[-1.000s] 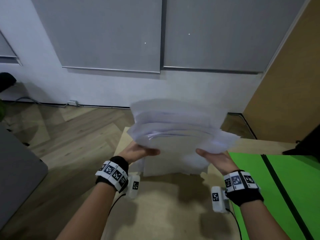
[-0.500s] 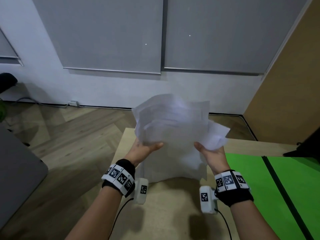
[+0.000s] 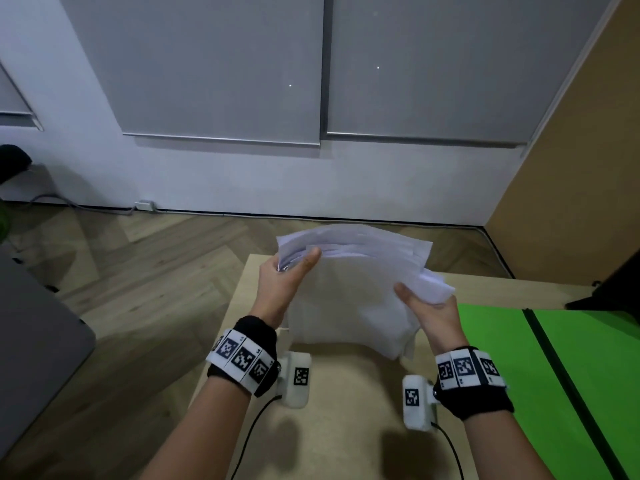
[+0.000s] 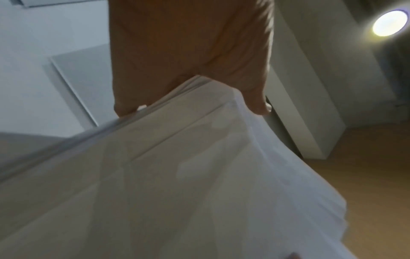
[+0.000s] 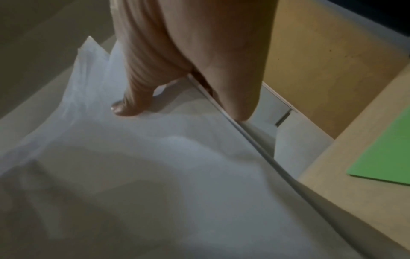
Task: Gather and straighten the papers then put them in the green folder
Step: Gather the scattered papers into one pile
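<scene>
Left hand (image 3: 282, 289) grips the left edge of the loose stack of white paper sheets (image 3: 349, 292), thumb on the near face, fingers curled behind; the left wrist view shows the same pinch (image 4: 188, 57) on the sheets (image 4: 177, 175). Stack is held upright over the far-left part of the light wooden counter (image 3: 332, 427), lower edge down near the surface. Can't tell if it's touching. My read: upright so the sheets can be knocked level against the counter.

Sheets aren't square yet. Top edges are stepped and fanned, and a few corners stick out on the right side.

Right hand (image 3: 431, 311) clamps the right edge, thumb across the near face, fingers wrapped behind; the right wrist view confirms the thumb (image 5: 131, 103) pressed on the paper (image 5: 155, 175). One hand per side likely keeps the bundle from splaying during alignment.

Bright green flat card folder (image 3: 571, 375) lies open on the right side of the counter, just beside the right wrist, dark spine line running through it. Nothing in it as far as I can see. Probably parked open there so the squared stack goes straight across.
</scene>
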The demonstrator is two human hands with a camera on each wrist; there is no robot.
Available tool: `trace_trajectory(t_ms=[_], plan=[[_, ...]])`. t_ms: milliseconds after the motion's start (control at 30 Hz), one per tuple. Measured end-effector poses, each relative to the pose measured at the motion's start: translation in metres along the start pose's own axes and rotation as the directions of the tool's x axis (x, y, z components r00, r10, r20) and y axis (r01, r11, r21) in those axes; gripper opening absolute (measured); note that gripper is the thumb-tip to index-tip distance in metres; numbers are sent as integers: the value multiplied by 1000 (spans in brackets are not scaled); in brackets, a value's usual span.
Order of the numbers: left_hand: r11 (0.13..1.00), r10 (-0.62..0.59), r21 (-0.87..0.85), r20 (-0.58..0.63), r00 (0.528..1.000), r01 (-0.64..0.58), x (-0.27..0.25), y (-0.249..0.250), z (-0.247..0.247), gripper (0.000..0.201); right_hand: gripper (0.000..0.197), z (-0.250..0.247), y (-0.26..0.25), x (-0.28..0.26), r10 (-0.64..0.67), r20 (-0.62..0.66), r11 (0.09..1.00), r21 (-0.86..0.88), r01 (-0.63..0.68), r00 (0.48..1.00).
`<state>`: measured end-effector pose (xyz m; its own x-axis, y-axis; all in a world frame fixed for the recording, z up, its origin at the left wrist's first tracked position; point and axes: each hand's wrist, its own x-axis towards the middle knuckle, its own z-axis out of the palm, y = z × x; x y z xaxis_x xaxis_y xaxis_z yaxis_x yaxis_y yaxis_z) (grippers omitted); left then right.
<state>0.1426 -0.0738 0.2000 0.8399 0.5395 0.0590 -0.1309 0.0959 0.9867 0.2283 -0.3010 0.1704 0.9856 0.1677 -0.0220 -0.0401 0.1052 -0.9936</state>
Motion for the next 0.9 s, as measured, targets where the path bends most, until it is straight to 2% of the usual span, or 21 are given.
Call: trace_trajectory(t_ms=[100,200,267,333,367,433,500,600,667,733,800,900], plan=[[997,-33,-74,-93,995,26,7,-3,3,48,26,-2,5,3,21,23,1000,-12,-21,1000],[1000,-4,-13,-35,999,4,4,-4,11,66,25,0,11,6,23,30,998,-57,-21,999],[1000,17,-7,-42,999,-17,4,-2,13,65,17,1,8,7,-21,-2,997,-79,21,1000],[998,47,-47,-77,996,-50,2,3,8,55,10,-1,2,5,-48,-21,998,-39,48,999],[996,67,-49,-57,996,-70,1,3,3,51,10,-4,1,4,-66,-11,998,-16,66,998],[995,94,-37,69,993,-92,-4,-1,-9,52,13,-10,1,0,-84,39,996,-18,85,996],[998,54,-27,135,989,-51,-12,-7,-16,62,12,-14,8,-5,-53,115,997,-43,58,992],[998,56,15,60,997,-57,-16,-14,-14,82,40,-14,22,-9,6,194,999,-52,4,981],[997,72,15,9,997,-72,-16,-12,-9,72,56,-11,25,-11,29,194,999,-25,-24,981],[997,66,-31,-74,995,-68,-17,-6,-1,59,52,-10,23,-11,30,204,999,-28,-25,978],[995,53,-73,-192,980,-68,-18,-2,10,59,42,-10,20,-13,21,227,999,-34,-14,974],[996,85,15,-284,955,-84,-18,-1,27,57,49,-11,19,-13,26,227,998,-53,-14,974]])
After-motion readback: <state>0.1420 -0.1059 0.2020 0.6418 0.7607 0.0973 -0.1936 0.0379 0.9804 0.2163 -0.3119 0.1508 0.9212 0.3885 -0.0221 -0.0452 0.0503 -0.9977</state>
